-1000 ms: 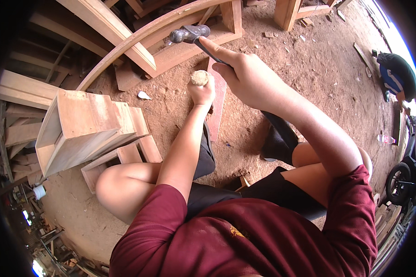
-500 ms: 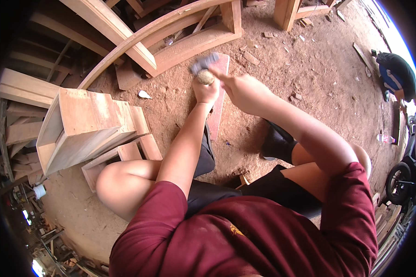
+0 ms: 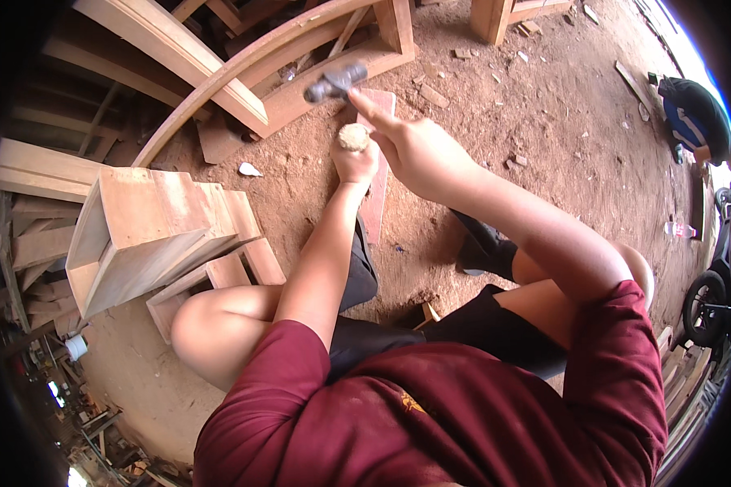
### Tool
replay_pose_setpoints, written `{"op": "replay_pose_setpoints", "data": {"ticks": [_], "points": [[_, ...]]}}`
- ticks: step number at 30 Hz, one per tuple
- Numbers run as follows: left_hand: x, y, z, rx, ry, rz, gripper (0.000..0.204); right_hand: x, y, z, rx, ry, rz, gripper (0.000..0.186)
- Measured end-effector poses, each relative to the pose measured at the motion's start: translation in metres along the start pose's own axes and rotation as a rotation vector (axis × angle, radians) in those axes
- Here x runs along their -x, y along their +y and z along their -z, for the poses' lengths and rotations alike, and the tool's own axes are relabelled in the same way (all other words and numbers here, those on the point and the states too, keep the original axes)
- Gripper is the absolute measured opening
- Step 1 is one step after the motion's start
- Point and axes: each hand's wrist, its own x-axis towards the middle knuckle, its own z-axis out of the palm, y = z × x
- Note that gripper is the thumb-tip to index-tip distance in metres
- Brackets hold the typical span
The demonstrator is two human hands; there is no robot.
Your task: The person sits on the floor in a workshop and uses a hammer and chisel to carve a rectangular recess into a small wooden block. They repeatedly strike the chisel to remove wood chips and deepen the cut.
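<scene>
My left hand [image 3: 356, 168] is wrapped round an upright chisel [image 3: 353, 137]; only the round, pale, frayed end of its handle shows above the fist, and its blade is hidden. Beneath it a reddish wooden board [image 3: 374, 213] lies lengthwise on the ground between my feet. My right hand [image 3: 422, 154] grips a hammer [image 3: 337, 83], its forefinger stretched along toward the head. The grey metal head is raised beyond the chisel, slightly blurred and apart from it. Most of the hammer's handle is hidden by my fingers.
A curved wooden frame [image 3: 300, 31] stands at the far left, near the hammer. Left of my knee is a stepped wooden piece [image 3: 150, 213]. Wood scraps [image 3: 434, 96] litter the dirt floor. At the far right are a person [image 3: 694, 118], a bottle [image 3: 679, 230] and a wheel [image 3: 704, 298].
The hammer has lifted away from the chisel's end, moving up and left with my right hand. My left hand keeps its hold on the chisel. The view has shifted slightly.
</scene>
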Motion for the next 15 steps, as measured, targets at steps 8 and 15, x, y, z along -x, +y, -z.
{"op": "replay_pose_setpoints", "data": {"ticks": [8,15], "points": [[0.001,-0.002,-0.003,0.095,0.054,-0.153,0.01,-0.002,0.011,-0.004,0.027,0.019,0.014,0.071],[0.002,-0.008,-0.003,0.106,0.113,-0.13,0.011,-0.001,0.003,-0.005,0.074,-0.002,0.005,0.072]]}}
